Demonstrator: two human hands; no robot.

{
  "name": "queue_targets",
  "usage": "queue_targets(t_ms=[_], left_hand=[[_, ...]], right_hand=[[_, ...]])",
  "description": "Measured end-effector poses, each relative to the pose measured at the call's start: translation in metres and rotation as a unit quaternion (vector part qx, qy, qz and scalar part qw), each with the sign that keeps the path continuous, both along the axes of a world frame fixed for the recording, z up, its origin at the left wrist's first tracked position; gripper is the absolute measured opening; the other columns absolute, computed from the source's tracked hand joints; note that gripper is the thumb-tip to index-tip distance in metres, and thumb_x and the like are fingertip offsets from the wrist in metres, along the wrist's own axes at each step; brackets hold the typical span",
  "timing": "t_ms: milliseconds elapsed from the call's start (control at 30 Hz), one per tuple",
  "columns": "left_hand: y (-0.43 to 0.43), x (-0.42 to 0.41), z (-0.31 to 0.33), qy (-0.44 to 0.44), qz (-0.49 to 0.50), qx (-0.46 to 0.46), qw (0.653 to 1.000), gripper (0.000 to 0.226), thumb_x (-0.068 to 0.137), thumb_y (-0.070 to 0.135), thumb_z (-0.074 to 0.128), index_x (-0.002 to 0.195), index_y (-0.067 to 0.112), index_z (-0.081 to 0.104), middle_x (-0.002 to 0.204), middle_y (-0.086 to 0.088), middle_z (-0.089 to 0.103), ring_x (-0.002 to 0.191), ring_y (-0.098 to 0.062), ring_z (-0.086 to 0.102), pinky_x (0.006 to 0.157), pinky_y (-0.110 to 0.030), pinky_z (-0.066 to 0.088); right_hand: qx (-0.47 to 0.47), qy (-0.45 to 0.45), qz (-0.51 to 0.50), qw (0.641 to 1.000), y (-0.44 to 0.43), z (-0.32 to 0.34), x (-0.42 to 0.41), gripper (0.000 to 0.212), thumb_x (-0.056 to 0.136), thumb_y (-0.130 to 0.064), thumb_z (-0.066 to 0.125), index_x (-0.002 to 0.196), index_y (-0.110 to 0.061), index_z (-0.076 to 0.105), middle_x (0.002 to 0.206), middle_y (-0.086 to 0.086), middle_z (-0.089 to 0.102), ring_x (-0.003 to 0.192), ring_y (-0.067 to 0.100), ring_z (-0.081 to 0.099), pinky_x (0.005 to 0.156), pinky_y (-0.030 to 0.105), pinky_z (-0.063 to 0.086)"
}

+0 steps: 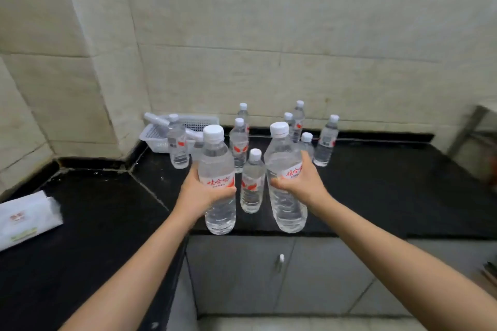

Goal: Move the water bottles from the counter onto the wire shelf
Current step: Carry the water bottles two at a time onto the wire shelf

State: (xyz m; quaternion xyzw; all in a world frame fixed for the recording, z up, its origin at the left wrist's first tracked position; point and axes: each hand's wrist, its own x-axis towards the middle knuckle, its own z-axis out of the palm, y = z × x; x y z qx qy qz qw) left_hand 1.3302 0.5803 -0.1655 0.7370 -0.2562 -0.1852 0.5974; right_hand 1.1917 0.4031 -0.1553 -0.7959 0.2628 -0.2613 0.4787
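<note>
Two bare arms reach forward from the near edge over a black worktop (376, 183) set in a tiled corner. The left hand (200, 192) holds a clear bottle (218, 183) with a white cap and a red-lettered label; its fingers (227, 192) wrap around the label band, pressed against the plastic, thumb on the far side. The right hand (301, 183) holds a second bottle (285, 183) of the same kind, fingers (277, 183) curled around its middle and thumb up along the label. Both bottles stand upright near the worktop's front edge; whether their bases touch the surface or hang just above it cannot be told.

Between the two held bottles, a little farther back, stands a smaller bottle (252, 183). More small bottles stand behind: one at the left (177, 145) just in front of a white slotted basket (161, 137), one in the centre (238, 145), one far back near the wall (243, 113), a pair at the far right of centre (298, 118), one just behind the right thumb (306, 142), and one at the right (326, 142). All are upright with white caps.

On the near left of the worktop lies a white packet (27, 217). Below the front edge are grey cabinet doors (242, 271) with a small knob. No wire shelf is clearly seen; a blurred metal frame (473, 129) shows at the far right.
</note>
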Motion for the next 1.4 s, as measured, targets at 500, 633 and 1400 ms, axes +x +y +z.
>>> queue_targets(t_ms=[500,633,1400], left_hand=[[-0.278,-0.257,0.036,0.013,-0.335,-0.074,0.939,0.081,0.037,0.029,0.082,0.112,0.017,0.053,0.102,-0.007,0.068,0.095,-0.022,0.065,0.086,-0.041,0.053],[-0.341,-0.340,0.019,0.016,-0.385,-0.070,0.920,0.072,0.042,0.024,0.081,0.108,0.017,0.053,0.098,-0.009,0.067,0.093,-0.024,0.065,0.076,-0.034,0.052],[-0.750,-0.537,0.040,0.058,-0.561,-0.100,0.820,0.073,0.036,0.028,0.080,0.104,0.016,0.058,0.098,-0.007,0.070,0.090,-0.020,0.067,0.076,-0.033,0.053]], right_hand=[[-0.036,-0.032,-0.308,0.950,-0.158,0.045,-0.368,0.055,0.061,-0.009,0.077,0.110,-0.011,0.051,0.100,0.003,0.064,0.090,0.011,0.063,0.080,0.021,0.050],[-0.023,-0.053,-0.369,0.928,-0.194,0.032,-0.453,0.062,0.065,0.003,0.075,0.112,-0.016,0.039,0.097,-0.008,0.054,0.086,-0.001,0.054,0.068,0.000,0.043],[-0.033,0.005,-0.528,0.849,-0.515,0.072,-0.617,0.042,0.057,-0.012,0.077,0.095,-0.010,0.060,0.092,0.013,0.069,0.084,0.024,0.065,0.077,0.033,0.053]])
